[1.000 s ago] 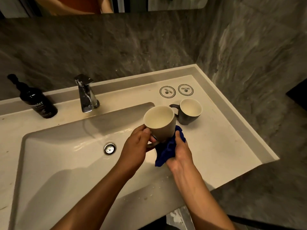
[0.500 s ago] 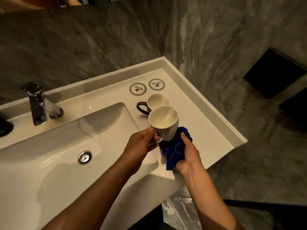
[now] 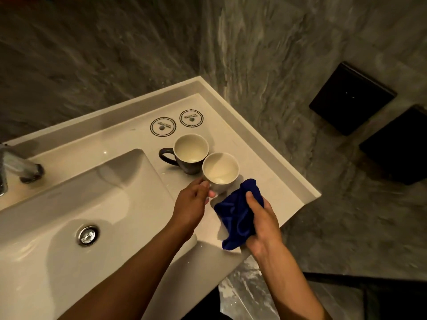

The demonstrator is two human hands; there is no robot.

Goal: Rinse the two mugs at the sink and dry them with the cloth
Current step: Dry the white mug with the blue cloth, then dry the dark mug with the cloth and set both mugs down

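A cream mug (image 3: pixel 220 172) stands upright on the white counter (image 3: pixel 272 181), right of the basin. My left hand (image 3: pixel 191 205) grips it at its near left side, where the handle is hidden by my fingers. Just behind it, touching or nearly so, a dark mug (image 3: pixel 188 155) with a cream inside stands upright, handle pointing left. My right hand (image 3: pixel 262 224) holds a bunched blue cloth (image 3: pixel 238 218) just right of the cream mug, apart from it.
The sink basin (image 3: pixel 69 204) with its metal drain (image 3: pixel 87 234) lies to the left, the tap (image 3: pixel 16 167) at the far left edge. Two round printed coasters (image 3: pixel 176 122) sit at the back of the counter. Dark stone walls close the back and right; the counter's edge runs just right of the cloth.
The cream mug has come down from in front of me to the counter beside the dark mug. The cloth has come away from the mug. My view has swung right.
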